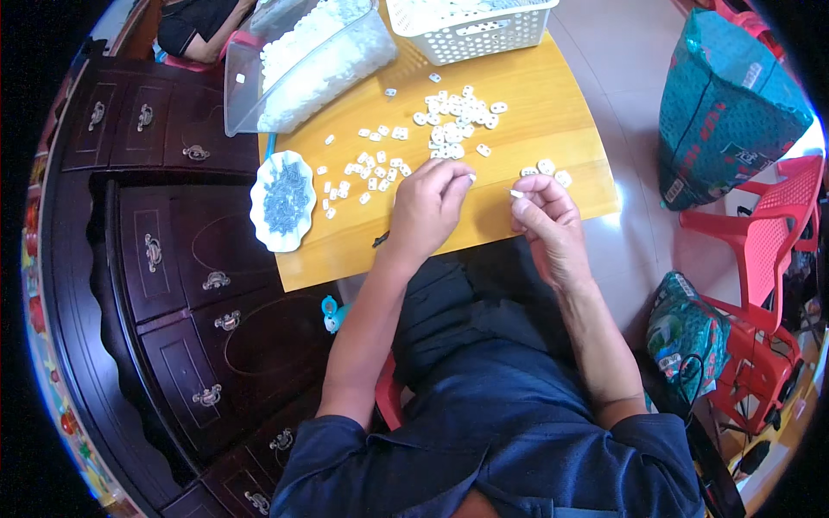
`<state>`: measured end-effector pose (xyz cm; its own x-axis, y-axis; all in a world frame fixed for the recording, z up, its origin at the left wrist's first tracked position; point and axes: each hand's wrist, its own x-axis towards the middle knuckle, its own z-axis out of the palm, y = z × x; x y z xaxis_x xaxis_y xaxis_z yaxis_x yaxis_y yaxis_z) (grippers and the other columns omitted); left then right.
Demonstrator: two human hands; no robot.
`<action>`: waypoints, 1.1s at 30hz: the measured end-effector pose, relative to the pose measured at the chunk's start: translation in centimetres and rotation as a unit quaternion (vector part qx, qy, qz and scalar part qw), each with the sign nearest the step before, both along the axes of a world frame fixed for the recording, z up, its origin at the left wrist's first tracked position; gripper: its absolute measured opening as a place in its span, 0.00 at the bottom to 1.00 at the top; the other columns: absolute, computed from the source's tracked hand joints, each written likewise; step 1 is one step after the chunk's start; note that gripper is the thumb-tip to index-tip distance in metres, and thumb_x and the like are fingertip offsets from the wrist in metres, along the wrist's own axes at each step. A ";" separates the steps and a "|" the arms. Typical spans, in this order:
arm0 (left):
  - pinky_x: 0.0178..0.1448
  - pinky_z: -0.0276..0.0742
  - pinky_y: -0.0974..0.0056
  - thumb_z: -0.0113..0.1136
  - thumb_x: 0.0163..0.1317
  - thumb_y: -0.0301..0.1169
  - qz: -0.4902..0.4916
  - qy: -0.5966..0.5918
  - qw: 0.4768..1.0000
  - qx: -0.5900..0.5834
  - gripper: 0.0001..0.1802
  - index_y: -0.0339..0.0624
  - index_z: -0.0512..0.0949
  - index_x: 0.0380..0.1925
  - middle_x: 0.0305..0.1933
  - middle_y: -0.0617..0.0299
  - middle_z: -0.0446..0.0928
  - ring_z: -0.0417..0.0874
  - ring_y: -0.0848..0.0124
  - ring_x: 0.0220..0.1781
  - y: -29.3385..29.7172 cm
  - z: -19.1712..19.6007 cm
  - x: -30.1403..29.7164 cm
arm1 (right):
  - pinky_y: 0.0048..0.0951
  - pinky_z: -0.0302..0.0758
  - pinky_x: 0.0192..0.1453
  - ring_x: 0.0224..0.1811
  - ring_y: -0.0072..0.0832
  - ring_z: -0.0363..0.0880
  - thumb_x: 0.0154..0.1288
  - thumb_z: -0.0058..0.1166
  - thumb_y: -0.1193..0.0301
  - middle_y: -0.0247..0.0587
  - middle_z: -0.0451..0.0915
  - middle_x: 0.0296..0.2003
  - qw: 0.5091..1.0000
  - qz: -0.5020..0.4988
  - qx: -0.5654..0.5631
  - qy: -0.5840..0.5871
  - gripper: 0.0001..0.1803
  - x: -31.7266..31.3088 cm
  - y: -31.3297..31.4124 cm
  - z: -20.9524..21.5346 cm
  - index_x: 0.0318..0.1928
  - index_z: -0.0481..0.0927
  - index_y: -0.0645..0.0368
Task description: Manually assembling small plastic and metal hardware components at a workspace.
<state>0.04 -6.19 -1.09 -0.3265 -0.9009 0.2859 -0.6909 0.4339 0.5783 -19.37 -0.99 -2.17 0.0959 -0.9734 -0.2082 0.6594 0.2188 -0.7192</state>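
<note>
Above the front part of the yellow wooden table (553,95), my left hand (425,211) pinches a small white plastic piece (471,178) between thumb and fingertips. Facing it, my right hand (554,226) has thumb and forefinger closed on another small white plastic piece (516,194). The two pieces are apart. Beyond my left hand lies a loose pile of white two-holed pieces (466,109). Smaller white pieces (373,171) are scattered to its left. A few white pieces (563,178) lie just past my right hand.
A white scalloped dish (262,226) of small dark grey parts stands at the table's left edge. Behind are a clear bin (244,108) of white pieces and a white perforated basket (518,36). Dark drawers (173,285) flank the left; red chairs (777,224) and teal bags (721,112) stand right.
</note>
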 end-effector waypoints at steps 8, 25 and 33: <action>0.31 0.74 0.75 0.55 0.74 0.27 0.056 0.403 0.850 0.334 0.11 0.35 0.78 0.52 0.35 0.67 0.79 0.74 0.84 0.27 3.2 1.6 -1.1 | 0.18 0.76 0.40 0.36 0.16 0.79 0.73 0.58 0.72 0.32 0.82 0.37 1.000 0.007 0.005 0.023 0.07 0.5 0.0 -0.2 0.48 0.77 0.57; 0.33 0.74 0.77 0.60 0.71 0.25 0.047 0.446 0.834 0.322 0.07 0.37 0.77 0.47 0.32 0.68 0.79 0.77 0.84 0.29 6.0 2.3 -4.2 | 0.20 0.74 0.37 0.30 0.17 0.75 0.74 0.56 0.69 0.32 0.81 0.34 0.996 -0.036 0.062 -0.057 0.04 0.6 0.0 -0.1 0.44 0.76 0.54; 0.38 0.77 0.76 0.60 0.70 0.21 0.050 0.463 0.831 0.304 0.07 0.34 0.75 0.46 0.42 0.62 0.83 0.80 0.83 0.33 6.6 1.4 -5.1 | 0.20 0.74 0.36 0.29 0.16 0.75 0.74 0.56 0.69 0.32 0.82 0.35 0.991 -0.049 0.078 -0.100 0.04 0.4 0.2 0.0 0.44 0.76 0.53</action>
<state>-5.05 0.38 0.26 -0.1347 -0.9801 -0.1457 0.1569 -0.1663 0.9735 -18.96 -0.83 -2.15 0.0578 -0.9372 -0.3441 0.8090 0.2459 -0.5339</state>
